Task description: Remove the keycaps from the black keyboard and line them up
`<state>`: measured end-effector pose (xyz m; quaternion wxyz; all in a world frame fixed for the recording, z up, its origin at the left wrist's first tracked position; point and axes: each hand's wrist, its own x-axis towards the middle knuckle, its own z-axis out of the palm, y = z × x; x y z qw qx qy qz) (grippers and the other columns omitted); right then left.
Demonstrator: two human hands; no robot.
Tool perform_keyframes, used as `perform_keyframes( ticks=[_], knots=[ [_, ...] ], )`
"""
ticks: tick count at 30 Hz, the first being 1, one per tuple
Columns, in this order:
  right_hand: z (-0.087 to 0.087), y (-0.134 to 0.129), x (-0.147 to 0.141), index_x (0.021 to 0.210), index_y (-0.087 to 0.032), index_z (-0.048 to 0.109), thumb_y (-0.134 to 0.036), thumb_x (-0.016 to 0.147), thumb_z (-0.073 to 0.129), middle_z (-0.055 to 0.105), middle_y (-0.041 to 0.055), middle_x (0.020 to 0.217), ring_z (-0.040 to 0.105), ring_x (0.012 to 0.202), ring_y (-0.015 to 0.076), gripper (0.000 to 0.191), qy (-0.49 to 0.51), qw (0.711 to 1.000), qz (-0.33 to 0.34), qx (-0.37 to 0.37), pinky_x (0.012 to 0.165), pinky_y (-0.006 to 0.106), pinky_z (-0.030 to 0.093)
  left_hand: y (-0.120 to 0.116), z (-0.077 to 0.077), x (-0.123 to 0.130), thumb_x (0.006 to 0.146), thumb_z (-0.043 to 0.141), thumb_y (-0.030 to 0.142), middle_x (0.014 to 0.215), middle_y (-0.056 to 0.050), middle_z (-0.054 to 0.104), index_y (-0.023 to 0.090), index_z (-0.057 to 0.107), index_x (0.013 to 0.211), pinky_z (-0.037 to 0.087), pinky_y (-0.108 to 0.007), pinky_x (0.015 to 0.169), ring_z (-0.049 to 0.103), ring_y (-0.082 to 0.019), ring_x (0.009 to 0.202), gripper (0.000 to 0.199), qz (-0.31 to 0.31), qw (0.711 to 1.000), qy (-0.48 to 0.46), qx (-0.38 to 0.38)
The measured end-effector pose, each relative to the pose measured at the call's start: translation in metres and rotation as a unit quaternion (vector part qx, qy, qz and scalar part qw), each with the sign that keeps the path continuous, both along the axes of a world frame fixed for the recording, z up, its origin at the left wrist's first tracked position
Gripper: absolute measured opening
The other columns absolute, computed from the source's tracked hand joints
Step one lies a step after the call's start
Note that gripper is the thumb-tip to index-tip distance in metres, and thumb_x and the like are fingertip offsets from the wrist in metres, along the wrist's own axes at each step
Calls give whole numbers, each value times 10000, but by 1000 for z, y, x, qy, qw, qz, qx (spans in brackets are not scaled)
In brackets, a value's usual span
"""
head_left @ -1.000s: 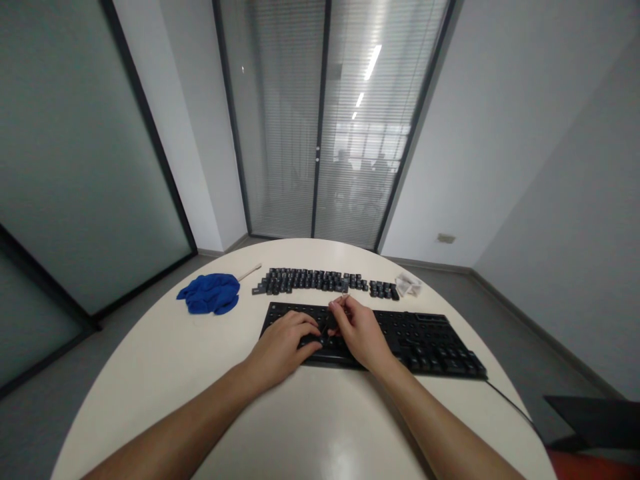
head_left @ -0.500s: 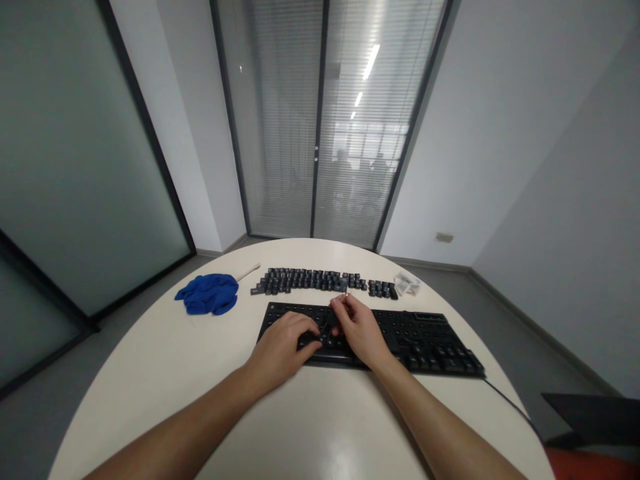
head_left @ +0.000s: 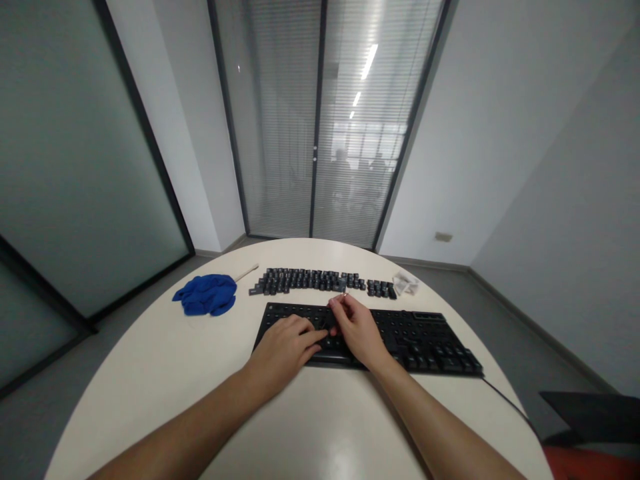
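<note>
A black keyboard (head_left: 420,327) lies across the table in front of me, with many of its keycaps off. Over its left part rests my left hand (head_left: 287,343), fingers stretched toward the right hand and the index fingertip close to the key sockets. My right hand (head_left: 356,328) hovers above the keyboard's middle, thumb and fingers pinched together. A small dark thing seems to be between or below those fingers, too small and blurred to name. Behind the keyboard, loose black keycaps (head_left: 300,280) are laid out in rows.
A crumpled blue cloth (head_left: 207,295) lies at the left, beside a thin-handled brush or stick (head_left: 247,272). Clear plastic pieces or a bag (head_left: 406,283) sit right of the keycaps. The keyboard's cable (head_left: 507,400) runs off the right edge of the round table (head_left: 320,427).
My left hand's index finger has stretched further right, toward my right hand. The right hand stays pinched in nearly the same place.
</note>
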<state>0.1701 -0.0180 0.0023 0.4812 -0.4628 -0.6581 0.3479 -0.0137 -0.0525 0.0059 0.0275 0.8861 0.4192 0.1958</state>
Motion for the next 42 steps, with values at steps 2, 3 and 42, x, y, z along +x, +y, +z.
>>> perform_keyframes(
  ticks=[2,3,42],
  knots=[
    [-1,0,0,835,-212,558,-567,910,483,587,-26,613,604,483,158,371,0,1000,-1,2,506,259,460,-2,0,2,957,532,266,992,-40,655,265,658,1150,469,-369,813,563,-217,923,230,5,1000,22,13],
    [-1,1,-1,838,-212,560,-570,909,483,591,-25,621,606,483,158,373,0,1000,-2,2,503,259,460,-3,1,3,965,516,265,984,-42,651,255,661,1130,470,-369,812,561,-216,917,221,8,999,28,16],
    [2,-4,-1,852,-206,568,-523,901,531,556,-29,658,587,511,127,323,49,999,7,9,504,217,440,4,-14,2,815,627,138,1078,-47,692,225,498,1239,451,-382,981,630,-199,1037,452,20,919,-339,-200]
  ],
)
